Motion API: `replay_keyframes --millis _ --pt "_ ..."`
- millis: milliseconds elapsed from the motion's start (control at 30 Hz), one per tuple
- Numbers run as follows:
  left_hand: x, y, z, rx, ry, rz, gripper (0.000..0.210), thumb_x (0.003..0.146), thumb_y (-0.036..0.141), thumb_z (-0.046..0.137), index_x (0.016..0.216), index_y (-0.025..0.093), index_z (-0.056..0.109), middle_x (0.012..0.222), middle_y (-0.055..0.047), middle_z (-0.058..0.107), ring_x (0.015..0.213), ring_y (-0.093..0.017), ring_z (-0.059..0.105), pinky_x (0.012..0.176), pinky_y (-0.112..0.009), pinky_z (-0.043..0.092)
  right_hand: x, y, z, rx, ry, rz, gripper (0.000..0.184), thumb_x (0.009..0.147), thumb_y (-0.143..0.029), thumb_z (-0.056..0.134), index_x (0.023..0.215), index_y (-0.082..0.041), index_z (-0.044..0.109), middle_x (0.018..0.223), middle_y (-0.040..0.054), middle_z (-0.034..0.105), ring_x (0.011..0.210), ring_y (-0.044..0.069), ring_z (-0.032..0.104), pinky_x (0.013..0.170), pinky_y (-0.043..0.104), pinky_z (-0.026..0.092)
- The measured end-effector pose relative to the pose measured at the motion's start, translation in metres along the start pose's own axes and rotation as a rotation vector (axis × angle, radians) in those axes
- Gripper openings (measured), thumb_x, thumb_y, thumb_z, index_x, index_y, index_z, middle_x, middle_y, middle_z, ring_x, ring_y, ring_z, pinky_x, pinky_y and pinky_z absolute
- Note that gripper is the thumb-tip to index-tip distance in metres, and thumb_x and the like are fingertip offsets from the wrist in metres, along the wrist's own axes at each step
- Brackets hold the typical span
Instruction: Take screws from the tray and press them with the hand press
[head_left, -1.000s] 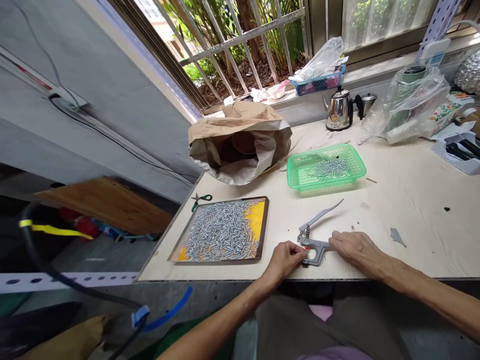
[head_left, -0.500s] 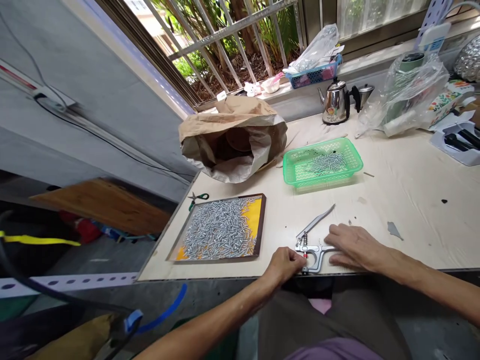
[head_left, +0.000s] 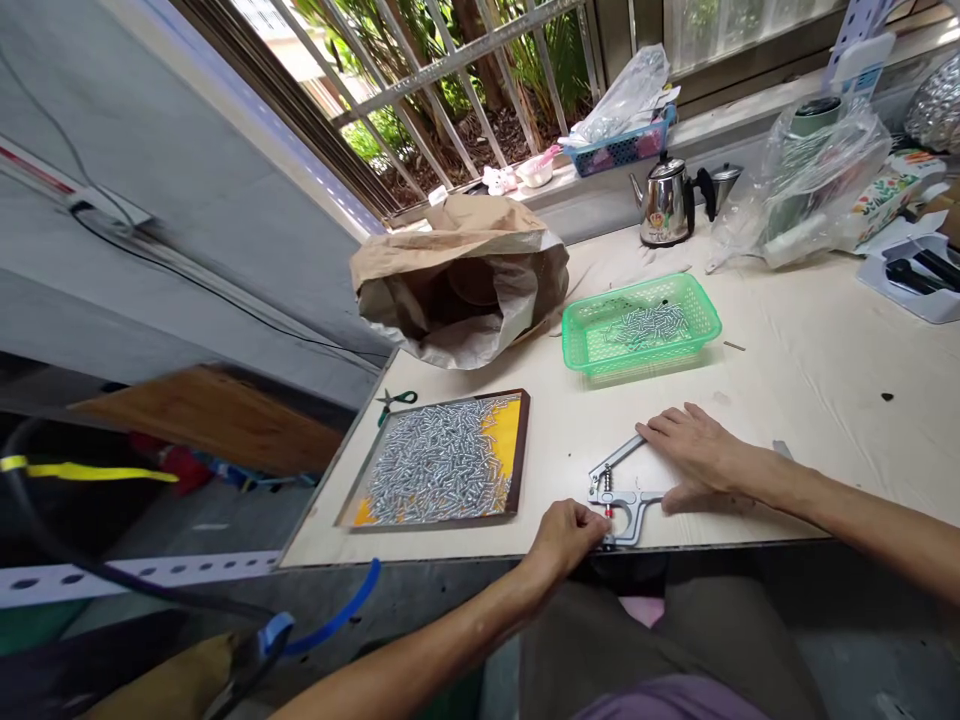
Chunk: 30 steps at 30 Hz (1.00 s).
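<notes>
A pair of silver snap-fastener pliers (head_left: 628, 505) lies at the table's front edge, its two handles spread apart and a spring and red part at the jaw. My right hand (head_left: 694, 455) spans the handles, fingertips on the upper lever and thumb by the lower handle. At the jaw, my left hand (head_left: 570, 532) is closed in a pinch; whatever sits between its fingertips is hidden. Left of the pliers is a shallow tray (head_left: 523, 450) with many small silver metal pieces (head_left: 435, 460) on a yellow base. Similar pieces lie in a green basket (head_left: 574, 345) farther back.
Green-handled scissors (head_left: 397, 398) lie behind the tray. An open brown paper bag (head_left: 457, 250) stands at the back left. A steel kettle (head_left: 667, 205) and a plastic-wrapped green container (head_left: 806, 170) are at the back right. The table ends just before my body.
My right hand has lifted from the lower handle and its fingers have reached up to the upper lever. The lever looks slightly lower. My left hand stays at the jaw.
</notes>
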<state>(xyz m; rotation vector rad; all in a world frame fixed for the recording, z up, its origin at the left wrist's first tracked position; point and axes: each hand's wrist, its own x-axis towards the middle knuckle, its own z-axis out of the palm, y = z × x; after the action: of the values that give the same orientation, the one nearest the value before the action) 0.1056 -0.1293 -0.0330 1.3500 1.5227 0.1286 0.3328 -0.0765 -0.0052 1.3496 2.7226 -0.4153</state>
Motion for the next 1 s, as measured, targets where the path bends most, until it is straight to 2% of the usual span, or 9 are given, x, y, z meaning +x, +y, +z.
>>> replay_keyframes --millis 233,300,367,433,500,567,800,900,1000 --pt "-0.009 0.003 0.001 0.126 0.054 -0.025 0.027 0.072 0.035 0.05 0.056 0.015 0.05 0.053 0.004 0.039 0.053 -0.01 0.039 0.052 -0.024 0.028 -0.011 -0.007 0.001 0.032 -0.003 -0.011 0.076 0.065 -0.045 0.076 0.128 -0.013 0.048 0.111 0.0131 0.062 0.104 0.031 0.051 0.096 0.048 0.032" --pt "-0.015 0.008 0.003 0.243 0.186 0.099 0.022 0.078 0.032 0.049 0.066 0.015 0.055 0.066 0.0 0.05 0.064 -0.014 0.049 0.06 -0.025 0.037 -0.014 -0.009 0.003 0.05 0.027 -0.02 0.073 0.068 -0.041 0.075 0.131 -0.015 0.045 0.107 0.0116 0.063 0.101 0.029 0.053 0.093 0.047 0.033" --pt "-0.016 0.015 0.008 0.398 0.339 0.327 0.015 0.081 0.028 0.05 0.083 0.016 0.058 0.087 -0.005 0.057 0.082 -0.019 0.054 0.074 -0.032 0.043 -0.017 -0.012 0.005 0.062 0.049 -0.034 0.072 0.071 -0.036 0.073 0.133 -0.016 0.043 0.104 0.0107 0.064 0.098 0.028 0.054 0.088 0.045 0.035" --pt "-0.01 0.024 0.013 0.546 0.387 0.554 0.028 0.079 0.026 0.058 0.105 0.017 0.055 0.109 -0.01 0.056 0.1 -0.025 0.052 0.086 -0.04 0.043 -0.019 -0.015 0.007 0.076 0.06 -0.033 0.071 0.072 -0.031 0.072 0.134 -0.016 0.041 0.102 0.01 0.064 0.096 0.027 0.054 0.084 0.043 0.038" --pt "0.001 0.033 0.017 0.647 0.312 0.701 0.051 0.075 0.025 0.065 0.121 0.017 0.045 0.122 -0.013 0.051 0.109 -0.027 0.048 0.092 -0.044 0.042 -0.022 -0.015 0.008 0.108 0.081 -0.011 0.074 0.071 -0.027 0.073 0.135 -0.015 0.038 0.103 0.0106 0.064 0.095 0.027 0.054 0.081 0.041 0.04" --pt "0.013 0.041 0.018 0.712 0.203 0.767 0.06 0.077 0.025 0.066 0.129 0.018 0.036 0.124 -0.013 0.05 0.11 -0.027 0.048 0.093 -0.045 0.043 -0.025 -0.014 0.01 0.141 0.109 -0.001 0.078 0.068 -0.026 0.074 0.136 -0.013 0.036 0.108 0.0123 0.061 0.096 0.027 0.053 0.079 0.039 0.043" --pt "0.029 0.064 0.004 0.943 0.032 0.759 0.076 0.071 0.036 0.073 0.131 0.012 0.032 0.116 -0.015 0.051 0.103 -0.029 0.049 0.088 -0.043 0.045 -0.034 -0.009 0.003 0.062 0.053 0.066 0.056 0.059 -0.034 0.08 0.106 -0.014 0.055 0.098 0.011 0.058 0.089 0.027 0.051 0.075 0.039 0.046" --pt "0.03 0.07 0.003 1.007 -0.024 0.791 0.065 0.073 0.041 0.07 0.124 0.014 0.039 0.109 -0.012 0.053 0.1 -0.027 0.05 0.082 -0.04 0.047 -0.039 -0.009 0.003 0.044 0.055 0.056 0.049 0.062 -0.027 0.077 0.103 -0.013 0.055 0.096 0.0104 0.057 0.086 0.025 0.05 0.074 0.037 0.045" --pt "0.03 0.066 0.01 1.019 -0.007 0.813 0.042 0.081 0.035 0.063 0.114 0.016 0.045 0.101 -0.009 0.055 0.096 -0.025 0.051 0.076 -0.037 0.047 -0.044 -0.012 0.014 0.032 0.129 0.035 0.028 0.072 -0.018 0.068 0.096 -0.014 0.056 0.09 0.0084 0.057 0.083 0.023 0.051 0.073 0.035 0.043"
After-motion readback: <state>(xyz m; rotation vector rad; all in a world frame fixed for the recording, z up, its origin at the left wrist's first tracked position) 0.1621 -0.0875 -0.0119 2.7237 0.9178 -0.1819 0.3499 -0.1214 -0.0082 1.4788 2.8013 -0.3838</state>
